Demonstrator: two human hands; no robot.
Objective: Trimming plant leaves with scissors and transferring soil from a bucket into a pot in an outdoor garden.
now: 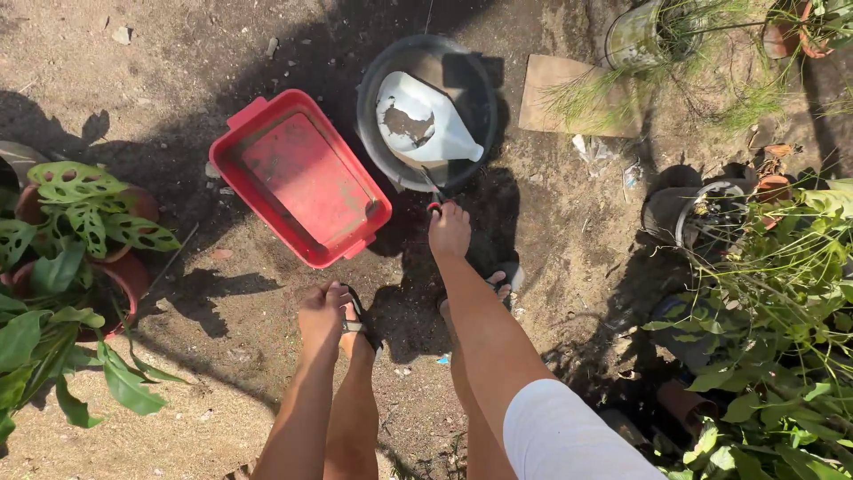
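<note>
My right hand (449, 233) reaches toward the near rim of a black round bucket (373, 133). It grips a small dark tool with a red-tipped handle (434, 197); its exact kind is unclear. A white plastic jug cut into a scoop (440, 124), with soil in it, lies inside the bucket. My left hand (322, 313) hangs lower, with its fingers curled and nothing visible in them. It is just below the near corner of an empty red rectangular tub (302, 173) that stands left of the bucket. My feet in black sandals (359, 322) stand on the sandy ground.
Potted plants with broad holed leaves (80, 213) crowd the left edge. Leafy plants and dark pots (702, 209) fill the right side. A flat cardboard piece (555, 84) and a tin pot with wispy grass (635, 36) lie beyond the bucket.
</note>
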